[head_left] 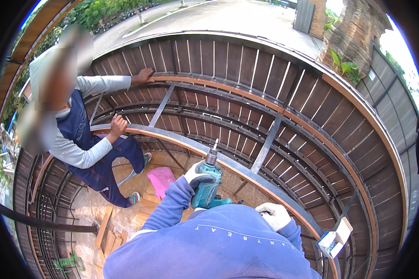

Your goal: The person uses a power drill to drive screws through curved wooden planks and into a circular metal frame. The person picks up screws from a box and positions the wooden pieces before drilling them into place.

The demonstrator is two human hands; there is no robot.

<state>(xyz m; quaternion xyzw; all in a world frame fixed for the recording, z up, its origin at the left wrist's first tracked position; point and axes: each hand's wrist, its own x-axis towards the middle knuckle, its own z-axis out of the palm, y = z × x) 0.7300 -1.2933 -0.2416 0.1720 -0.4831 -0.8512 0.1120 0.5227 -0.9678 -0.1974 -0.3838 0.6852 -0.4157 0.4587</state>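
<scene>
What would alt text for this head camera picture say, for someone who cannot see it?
Seen from above, a person's gloved left hand grips a teal cordless drill, bit up, beside a metal rail of a slatted wooden gate. The gloved right hand rests close to the chest. Another person holds the rail from below.

Teal plastic drill (206, 186), metal bit; matt wood slats (228, 58); dark metal rails (265, 149); white cloth gloves (274, 215).

**Outdoor building site, work at height**

Open air: paved road (228, 16) and trees (107, 11) beyond. Dark wooden slat panels (228, 60) on a steel frame (265, 149), brick pillar (354, 32), loose timber offcuts (109, 235) on the ground below.
</scene>
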